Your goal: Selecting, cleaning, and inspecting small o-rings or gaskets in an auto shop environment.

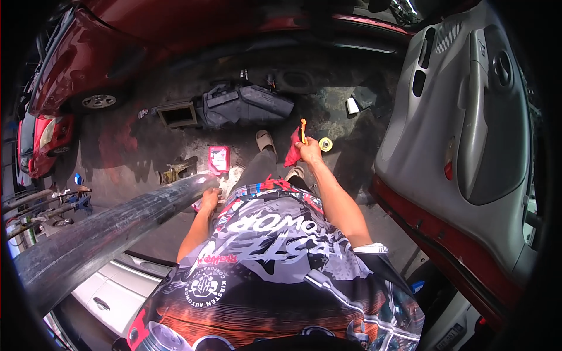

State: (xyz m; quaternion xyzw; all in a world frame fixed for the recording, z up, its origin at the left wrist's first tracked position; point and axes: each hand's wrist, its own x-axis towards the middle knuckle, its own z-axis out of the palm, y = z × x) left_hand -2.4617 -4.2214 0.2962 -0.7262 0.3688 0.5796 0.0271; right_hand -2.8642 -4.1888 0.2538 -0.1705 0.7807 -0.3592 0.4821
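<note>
My right hand (311, 152) is closed around a red cloth (294, 149) and a slim tool with an orange and yellow body (303, 130), both sticking out past the fingers. Just right of it, lower down, is a round yellow roll (325, 144), apparently tape. My left hand (209, 200) hangs low at my left side, beside the end of a thick grey pole (117, 228). Its fingers look curled, and what they hold, if anything, is too small to make out. Ahead of that hand lies a red package with a white label (219, 159).
A grey car door panel (451, 117) rises close on my right. Ahead on the floor lie a black plastic housing (249, 105) and a white cup-like piece (352, 106). A red car body (117, 52) spans the far side. A metal part (177, 171) lies left of the package.
</note>
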